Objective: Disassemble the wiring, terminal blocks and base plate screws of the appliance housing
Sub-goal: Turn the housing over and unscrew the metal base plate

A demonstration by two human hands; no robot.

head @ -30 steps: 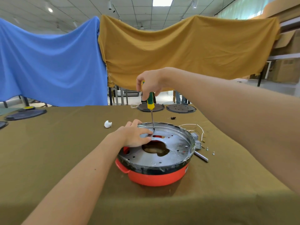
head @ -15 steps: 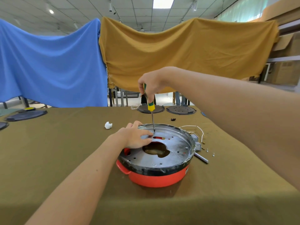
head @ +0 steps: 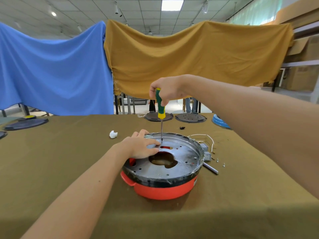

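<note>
Screwdriver [head: 160,107] gripped upright by right hand [head: 164,91] — tip down on base plate [head: 183,161], flat-pressed left hand [head: 140,147] just beside.

There is one view only, from a wide-angle camera worn on the person's head. It faces forward and slightly down, across a table covered with olive cloth [head: 51,169]. Both forearms enter from the lower edge, the left at 7 o'clock and the right at 4 o'clock. The red appliance housing [head: 164,188] sits near, just below the centre of the frame. At 12 o'clock the view reaches far, to the hanging blue cloth [head: 51,69], the mustard cloth [head: 198,57] and the ceiling. Straight lines bend at the edges.
</note>
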